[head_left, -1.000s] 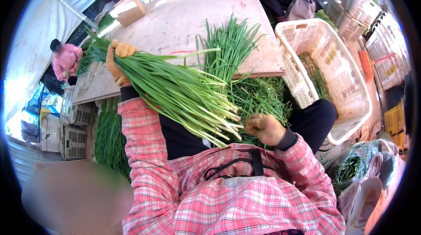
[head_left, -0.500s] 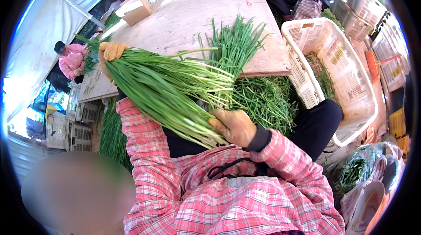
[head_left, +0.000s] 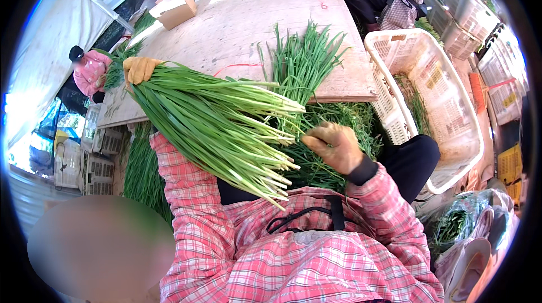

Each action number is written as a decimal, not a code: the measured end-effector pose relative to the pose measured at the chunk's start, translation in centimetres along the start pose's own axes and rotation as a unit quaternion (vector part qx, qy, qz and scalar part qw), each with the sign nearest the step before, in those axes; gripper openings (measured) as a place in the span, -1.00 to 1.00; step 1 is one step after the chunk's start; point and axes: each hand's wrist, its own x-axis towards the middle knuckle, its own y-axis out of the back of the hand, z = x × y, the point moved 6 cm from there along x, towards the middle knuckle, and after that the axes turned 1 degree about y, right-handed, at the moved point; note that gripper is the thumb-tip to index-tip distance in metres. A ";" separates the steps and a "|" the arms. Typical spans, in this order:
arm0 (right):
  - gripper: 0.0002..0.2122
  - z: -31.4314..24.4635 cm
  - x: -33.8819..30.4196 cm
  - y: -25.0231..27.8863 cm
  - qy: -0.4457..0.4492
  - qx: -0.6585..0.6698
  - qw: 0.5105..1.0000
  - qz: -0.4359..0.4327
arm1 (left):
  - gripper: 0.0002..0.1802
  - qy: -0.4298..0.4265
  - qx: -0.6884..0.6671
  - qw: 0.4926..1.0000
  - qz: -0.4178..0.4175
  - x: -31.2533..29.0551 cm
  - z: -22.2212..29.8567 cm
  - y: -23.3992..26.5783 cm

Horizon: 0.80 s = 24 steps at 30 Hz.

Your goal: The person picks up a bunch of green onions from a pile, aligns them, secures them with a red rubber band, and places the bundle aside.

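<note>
A large bunch of garlic chives [head_left: 209, 114] spans the space in front of me, its green leaf ends to the left and pale stem ends fanned out to the right. Around the leaf end, my left hand [head_left: 141, 70] in a tan glove is closed. My right hand [head_left: 337, 147], gloved too, is apart from the bunch, just right of its stem ends, with fingers curled in; whatever they may hold is hidden. Below that hand lies a heap of loose chives [head_left: 353, 125]. A smaller chive bundle [head_left: 305, 63] rests on the wooden board [head_left: 237, 37] behind.
A white plastic crate [head_left: 451, 128] with some greens inside stands at right. On the board are an open cardboard box [head_left: 174, 8] and a red tie [head_left: 237, 66]. More chives [head_left: 144, 173] hang at left. Co-workers sit at left and far right; a plastic bag [head_left: 460, 218] is low right.
My right hand has let go of the stem ends and moved right and slightly up. The stems have spread apart. The red tie on the board now shows behind the bunch.
</note>
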 end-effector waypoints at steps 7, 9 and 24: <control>-0.86 -3.4 4.0 -3.4 0.019 0.048 0.997 0.062 | -0.79 0.062 -0.013 0.997 0.053 1.6 -3.6 -1.1; -0.89 -2.7 3.0 -3.5 -0.019 0.194 0.980 0.028 | -0.78 0.067 -0.014 0.996 0.054 1.6 -4.0 -1.4; -0.92 1.8 -1.3 -3.5 -0.001 -0.137 0.989 -0.049 | -0.73 0.099 -0.023 0.994 0.048 1.6 -4.9 -3.6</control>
